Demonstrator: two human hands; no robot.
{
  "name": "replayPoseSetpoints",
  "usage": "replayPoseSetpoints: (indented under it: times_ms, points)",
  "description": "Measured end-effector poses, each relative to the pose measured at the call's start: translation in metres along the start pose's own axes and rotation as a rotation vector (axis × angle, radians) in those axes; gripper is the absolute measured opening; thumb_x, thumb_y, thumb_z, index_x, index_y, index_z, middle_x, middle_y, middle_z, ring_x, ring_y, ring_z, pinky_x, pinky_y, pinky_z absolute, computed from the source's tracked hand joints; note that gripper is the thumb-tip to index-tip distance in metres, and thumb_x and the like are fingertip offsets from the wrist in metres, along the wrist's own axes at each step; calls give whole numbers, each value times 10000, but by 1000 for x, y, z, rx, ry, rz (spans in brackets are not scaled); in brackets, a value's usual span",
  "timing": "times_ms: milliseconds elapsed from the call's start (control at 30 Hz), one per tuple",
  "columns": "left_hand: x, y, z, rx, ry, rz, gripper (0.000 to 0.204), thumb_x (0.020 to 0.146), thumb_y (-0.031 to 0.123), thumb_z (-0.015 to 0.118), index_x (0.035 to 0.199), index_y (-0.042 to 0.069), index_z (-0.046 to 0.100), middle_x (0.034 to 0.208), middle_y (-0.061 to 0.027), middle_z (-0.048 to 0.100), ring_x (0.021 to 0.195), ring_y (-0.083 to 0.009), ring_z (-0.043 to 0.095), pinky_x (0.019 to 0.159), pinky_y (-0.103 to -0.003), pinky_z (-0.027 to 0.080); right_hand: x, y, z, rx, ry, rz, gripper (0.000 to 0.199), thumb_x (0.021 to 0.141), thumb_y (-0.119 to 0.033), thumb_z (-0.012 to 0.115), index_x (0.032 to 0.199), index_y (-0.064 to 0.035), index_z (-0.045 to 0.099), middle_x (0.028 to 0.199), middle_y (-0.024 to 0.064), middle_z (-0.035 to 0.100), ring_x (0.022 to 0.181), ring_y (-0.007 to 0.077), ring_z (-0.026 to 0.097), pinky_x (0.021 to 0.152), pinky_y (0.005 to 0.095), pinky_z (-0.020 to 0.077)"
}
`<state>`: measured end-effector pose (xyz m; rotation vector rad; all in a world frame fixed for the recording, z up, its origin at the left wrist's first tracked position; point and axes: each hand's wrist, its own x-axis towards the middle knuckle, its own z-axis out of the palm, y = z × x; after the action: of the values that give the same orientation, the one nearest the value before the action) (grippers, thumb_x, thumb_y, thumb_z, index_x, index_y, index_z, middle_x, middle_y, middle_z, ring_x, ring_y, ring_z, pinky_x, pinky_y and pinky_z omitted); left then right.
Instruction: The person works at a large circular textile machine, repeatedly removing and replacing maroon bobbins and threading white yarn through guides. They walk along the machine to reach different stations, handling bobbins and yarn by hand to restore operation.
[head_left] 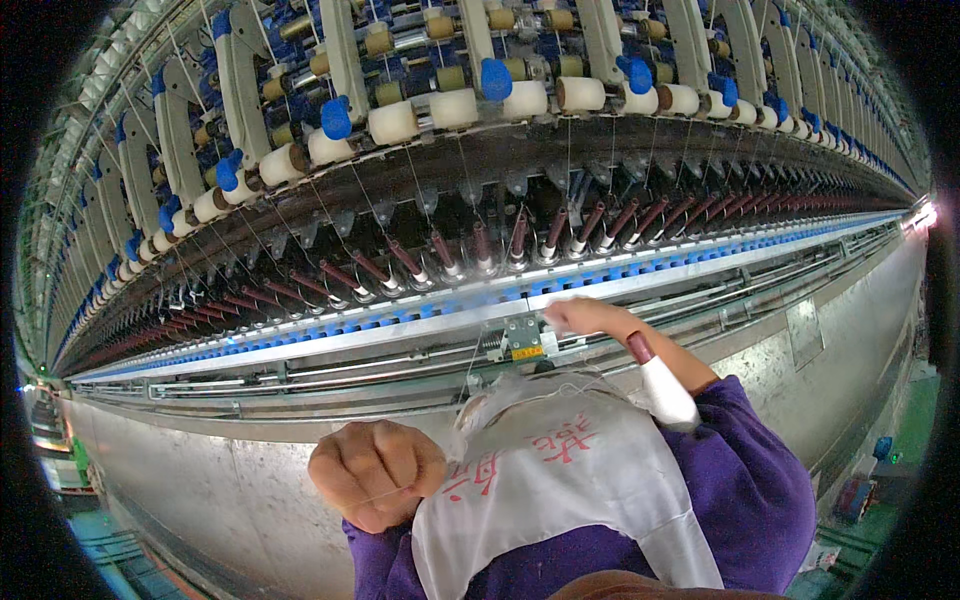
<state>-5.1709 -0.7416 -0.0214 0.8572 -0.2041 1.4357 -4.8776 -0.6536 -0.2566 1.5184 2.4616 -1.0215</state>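
Note:
My left hand (pixel 375 470) is closed in a fist in front of the metal panel, left of my white apron (pixel 570 460). A thin pale thread (pixel 392 494) runs across its fingers. Farther forward, my right hand (pixel 575 316) reaches to the machine's front rail, its fingers curled and slightly blurred; what they hold, if anything, is hidden. Against my right forearm lies a bobbin of white yarn (pixel 668 395) with a bare brown end; what keeps it there cannot be seen. Loose white fibre (pixel 500 398) bunches at the apron's far edge.
A long spinning frame curves across the view. Its row of brown bobbins (pixel 480 245) stands behind a blue-and-silver rail (pixel 400 314). White rollers (pixel 393 124) and blue-tipped arms (pixel 496 80) are above. A small metal bracket (pixel 521 335) sits near my right hand. Below runs a metal panel (pixel 240 480).

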Motion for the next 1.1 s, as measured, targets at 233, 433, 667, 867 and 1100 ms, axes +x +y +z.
replayPoseSetpoints:
  times_ms: [233, 433, 667, 867, 1100]
  points:
    - [3, -7, 4, -124, -206, -94, 85, 707, -44, 672, 688, 8, 608, 632, -79, 468, 583, -164, 373, 428, -279, 326, 48, -25, -58, 1442, 276, -80, 480, 929, -415, 427, 1148, -6, 546, 1052, 109, 637, 984, 194, 591, 866, 337, 436]
    - [-27, 8, 12, 236, 178, -59, 247, 743, -38, 559, 577, 70, 411, 700, -55, 359, 593, -162, 353, 339, -191, 318, 39, -106, -139, 2053, 575, -389, 215, 927, -166, 455, 1054, -4, 515, 868, 90, 614, 908, 237, 608, 925, 403, 451]
    - [-29, -10, -52, 821, 625, -532, 189, 861, 178, 541, 955, 18, 508, 872, -73, 520, 617, -135, 478, 461, -206, 393, -28, -182, -181, 1636, 99, -949, 284, 943, -225, 423, 1011, 28, 532, 599, 39, 545, 569, 194, 601, 681, 348, 530]
    - [-1, -53, -55, 1328, -106, -284, 241, 842, 172, 591, 1032, 24, 612, 738, -31, 468, 682, -150, 435, 608, -265, 368, -48, -212, -170, 1341, 37, -793, 341, 937, -254, 458, 897, 63, 578, 579, 70, 583, 581, 160, 608, 555, 261, 469]
    - [6, -7, -29, 621, 135, -100, 263, 862, 239, 557, 640, 97, 559, 765, -29, 492, 733, -185, 479, 728, -363, 407, -62, -201, -179, 1768, 21, -1010, 310, 966, -238, 371, 944, 36, 513, 481, 30, 426, 509, 195, 574, 765, 408, 537]
